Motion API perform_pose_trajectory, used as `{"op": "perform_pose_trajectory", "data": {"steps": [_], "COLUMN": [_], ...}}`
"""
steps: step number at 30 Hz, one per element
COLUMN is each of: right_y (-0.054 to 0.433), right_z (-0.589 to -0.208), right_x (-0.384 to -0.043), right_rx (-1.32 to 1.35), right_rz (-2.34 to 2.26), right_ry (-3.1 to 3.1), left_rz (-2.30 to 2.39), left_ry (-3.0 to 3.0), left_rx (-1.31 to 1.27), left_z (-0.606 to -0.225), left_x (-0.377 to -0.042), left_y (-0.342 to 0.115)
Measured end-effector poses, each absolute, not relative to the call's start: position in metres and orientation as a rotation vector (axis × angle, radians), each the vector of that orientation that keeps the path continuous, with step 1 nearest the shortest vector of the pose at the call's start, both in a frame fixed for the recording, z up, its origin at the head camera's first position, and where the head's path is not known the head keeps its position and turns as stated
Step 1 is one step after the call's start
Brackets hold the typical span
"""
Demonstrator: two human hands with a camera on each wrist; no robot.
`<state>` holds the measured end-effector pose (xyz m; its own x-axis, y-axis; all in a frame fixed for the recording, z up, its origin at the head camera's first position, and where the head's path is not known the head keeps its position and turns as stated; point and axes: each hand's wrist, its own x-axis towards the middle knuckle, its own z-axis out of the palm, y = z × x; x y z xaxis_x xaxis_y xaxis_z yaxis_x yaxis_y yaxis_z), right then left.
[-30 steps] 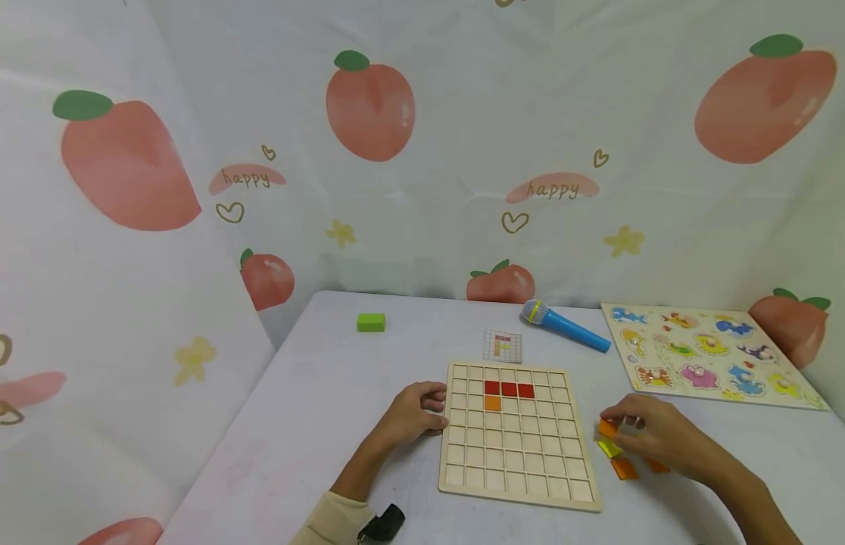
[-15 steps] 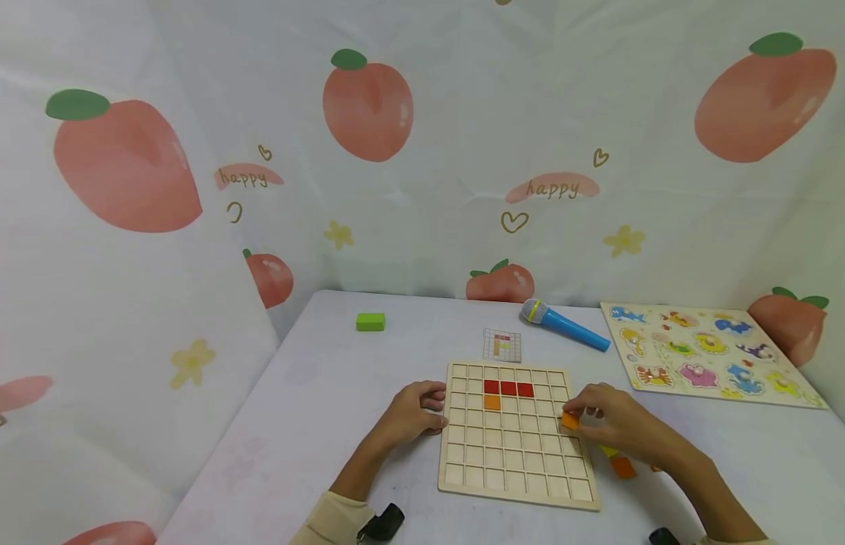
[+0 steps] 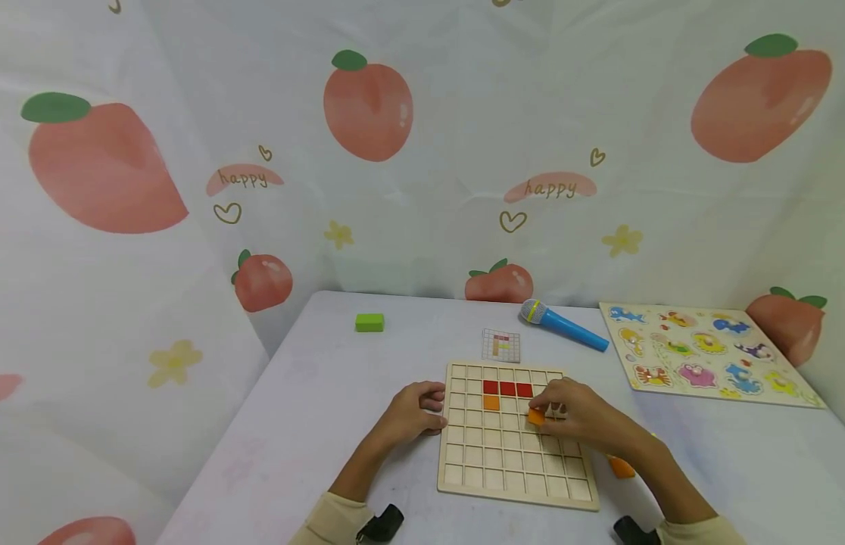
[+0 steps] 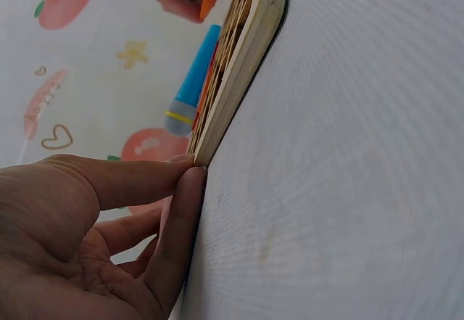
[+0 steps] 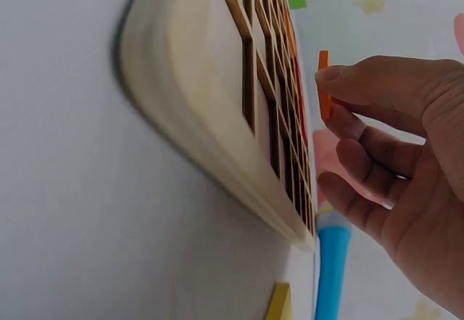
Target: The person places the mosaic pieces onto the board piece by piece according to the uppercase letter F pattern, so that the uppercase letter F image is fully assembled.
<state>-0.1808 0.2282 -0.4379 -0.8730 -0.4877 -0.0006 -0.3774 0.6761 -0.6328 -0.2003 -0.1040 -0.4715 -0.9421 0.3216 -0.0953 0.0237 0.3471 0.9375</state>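
A wooden grid board (image 3: pixel 494 458) lies on the table, with a row of red tiles (image 3: pixel 507 388) set in it and an orange tile (image 3: pixel 491 403) below the leftmost one. At the board's left edge, my left hand (image 3: pixel 412 409) holds the rim, thumb and index finger meeting at the wood in the left wrist view. My right hand (image 3: pixel 579 412) pinches another orange tile (image 5: pixel 324 88) between thumb and fingers. It is over the right part of the grid, and the right wrist view shows the tile raised off the board's surface.
Right of the board lies a loose orange tile (image 3: pixel 622 467), partly behind my right forearm; a yellow tile (image 5: pixel 279 302) is near it. Behind the board are a small printed grid card (image 3: pixel 501 346), a blue toy microphone (image 3: pixel 565 327), a green block (image 3: pixel 369 323) and an animal puzzle board (image 3: pixel 715 356).
My right hand has lifted an orange tile from the loose tiles at the right and carried it left over the grid. My left hand has stayed at the board's edge.
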Motion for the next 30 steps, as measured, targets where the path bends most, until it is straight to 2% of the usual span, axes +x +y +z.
{"op": "perform_pose_trajectory", "data": {"steps": [30], "right_y": [0.170], "right_z": [-0.437], "right_x": [-0.197], "right_rx": [-0.891], "right_rz": [-0.815], "right_ry": [2.727], "left_rz": [1.619], "left_ry": [2.345], "left_rx": [0.297], "left_z": [-0.472], "left_x": [-0.201], "left_y": [-0.104]}}
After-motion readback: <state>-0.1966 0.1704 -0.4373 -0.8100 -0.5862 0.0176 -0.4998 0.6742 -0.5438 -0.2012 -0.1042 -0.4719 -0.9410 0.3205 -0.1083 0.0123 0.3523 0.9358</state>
